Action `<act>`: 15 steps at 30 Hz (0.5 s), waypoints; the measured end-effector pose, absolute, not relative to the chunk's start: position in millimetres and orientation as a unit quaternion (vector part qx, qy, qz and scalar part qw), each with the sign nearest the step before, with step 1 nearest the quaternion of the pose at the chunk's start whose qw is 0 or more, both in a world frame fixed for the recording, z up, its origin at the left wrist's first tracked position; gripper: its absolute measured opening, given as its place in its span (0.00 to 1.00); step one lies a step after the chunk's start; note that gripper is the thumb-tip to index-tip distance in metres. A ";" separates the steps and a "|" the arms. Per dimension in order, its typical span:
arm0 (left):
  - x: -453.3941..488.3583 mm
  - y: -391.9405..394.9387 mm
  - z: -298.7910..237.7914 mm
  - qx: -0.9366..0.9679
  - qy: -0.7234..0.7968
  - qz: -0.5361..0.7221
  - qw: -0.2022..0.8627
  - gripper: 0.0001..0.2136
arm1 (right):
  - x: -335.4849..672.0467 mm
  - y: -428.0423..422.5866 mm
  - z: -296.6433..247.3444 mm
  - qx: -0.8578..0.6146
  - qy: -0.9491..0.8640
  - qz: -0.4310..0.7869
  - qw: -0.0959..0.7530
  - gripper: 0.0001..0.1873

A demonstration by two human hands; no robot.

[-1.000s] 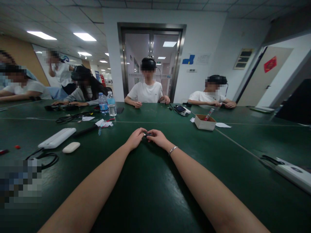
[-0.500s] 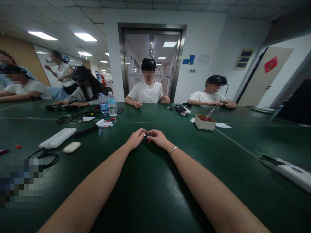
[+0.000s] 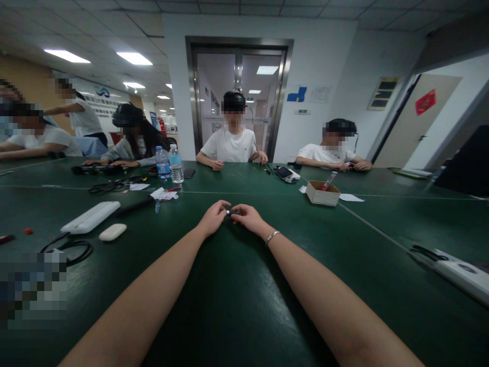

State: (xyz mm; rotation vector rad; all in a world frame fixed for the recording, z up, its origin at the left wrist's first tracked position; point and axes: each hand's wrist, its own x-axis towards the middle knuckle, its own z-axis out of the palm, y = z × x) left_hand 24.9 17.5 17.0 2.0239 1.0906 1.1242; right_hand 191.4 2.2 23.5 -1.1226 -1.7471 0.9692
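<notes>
In front of me, both hands meet over the green table (image 3: pixel 237 285). Between them is a small dark stick with a silver end (image 3: pixel 231 212), too small to name further. My right hand (image 3: pixel 249 219), with a bracelet (image 3: pixel 272 238) at its wrist, is closed on the dark part. The fingers of my left hand (image 3: pixel 213 219) are bent around the silver end at the left, the index finger a little raised. The exact grip of the left fingertips is partly hidden.
On the left lie a white power bank (image 3: pixel 91 216) with a black cable, a white oval case (image 3: pixel 113 232) and two water bottles (image 3: pixel 176 165). A small box (image 3: pixel 322 195) stands ahead right; a white device (image 3: pixel 464 270) is at far right. Several people sit around the table.
My left index finger has lifted slightly, and more of the stick's silver end shows. Both arms stay in place. A standing person at the back left has moved left.
</notes>
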 end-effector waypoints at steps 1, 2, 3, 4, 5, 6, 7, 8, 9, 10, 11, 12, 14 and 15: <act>25.1 16.4 18.0 0.759 0.410 0.426 0.273 0.12 | 191.6 3.2 21.7 -0.451 -0.702 0.362 0.416 0.09; 25.5 15.2 19.3 0.760 0.411 0.432 0.258 0.12 | 191.7 4.0 19.8 -0.455 -0.714 0.329 0.418 0.09; 26.2 13.8 20.7 0.762 0.411 0.438 0.243 0.11 | 191.9 4.6 17.9 -0.458 -0.729 0.290 0.418 0.11; 26.9 12.5 22.0 0.763 0.409 0.444 0.229 0.11 | 192.0 4.9 16.4 -0.459 -0.745 0.252 0.414 0.12; 27.8 11.2 23.2 0.766 0.406 0.449 0.217 0.11 | 192.2 4.9 15.2 -0.458 -0.759 0.221 0.406 0.12; 28.7 9.9 24.3 0.769 0.401 0.453 0.206 0.11 | 192.2 4.7 14.4 -0.458 -0.771 0.199 0.394 0.13; 29.5 8.8 25.1 0.774 0.396 0.453 0.197 0.10 | 192.1 4.2 14.1 -0.461 -0.780 0.185 0.381 0.12; 30.2 7.8 25.7 0.781 0.392 0.448 0.190 0.10 | 191.9 3.3 14.2 -0.468 -0.785 0.173 0.366 0.12; 30.9 7.0 26.0 0.788 0.390 0.438 0.187 0.10 | 191.4 2.2 14.6 -0.480 -0.789 0.160 0.348 0.12; 31.5 6.4 26.0 0.796 0.388 0.426 0.187 0.10 | 190.7 0.7 15.3 -0.494 -0.793 0.146 0.327 0.12; 32.1 6.0 25.8 0.802 0.388 0.413 0.189 0.10 | 189.9 -1.0 16.2 -0.508 -0.795 0.134 0.304 0.13; 32.6 5.7 25.4 0.806 0.389 0.401 0.194 0.10 | 188.9 -3.0 17.3 -0.520 -0.796 0.124 0.284 0.14; 33.7 5.1 25.1 0.806 0.398 0.385 0.208 0.10 | 187.1 -7.5 20.7 -0.536 -0.796 0.117 0.256 0.16; 34.1 4.3 25.5 0.802 0.405 0.381 0.220 0.10 | 186.7 -10.1 23.3 -0.537 -0.799 0.116 0.245 0.16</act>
